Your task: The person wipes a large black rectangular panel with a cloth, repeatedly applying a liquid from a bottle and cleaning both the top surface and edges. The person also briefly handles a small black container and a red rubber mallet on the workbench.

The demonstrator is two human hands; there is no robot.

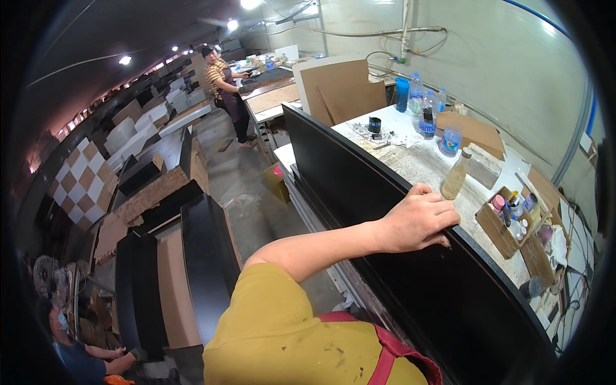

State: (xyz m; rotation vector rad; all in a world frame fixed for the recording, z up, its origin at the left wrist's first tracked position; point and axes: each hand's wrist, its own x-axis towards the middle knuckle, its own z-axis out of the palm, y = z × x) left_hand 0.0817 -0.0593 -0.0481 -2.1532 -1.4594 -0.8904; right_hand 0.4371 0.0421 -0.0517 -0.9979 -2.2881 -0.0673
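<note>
My left hand (421, 219) grips the top edge of a long black panel (351, 166), fingers curled over it. The panel stands on its long edge and slants from upper middle to lower right, along the near side of a white, stained worktable (414, 161). Just beyond the hand, a glass bottle (456, 174) with pale contents stands on the table. To the right of the hand is a cardboard box (500, 236) with small bottles and jars. My right hand is out of view.
Plastic bottles (427, 115), a blue tumbler (402, 95) and a small black jar (374, 125) stand on the worktable. A co-worker (228, 91) stands at a farther table; another (91, 353) is at lower left beside black panels (204, 260). A carton (276, 183) sits on the floor.
</note>
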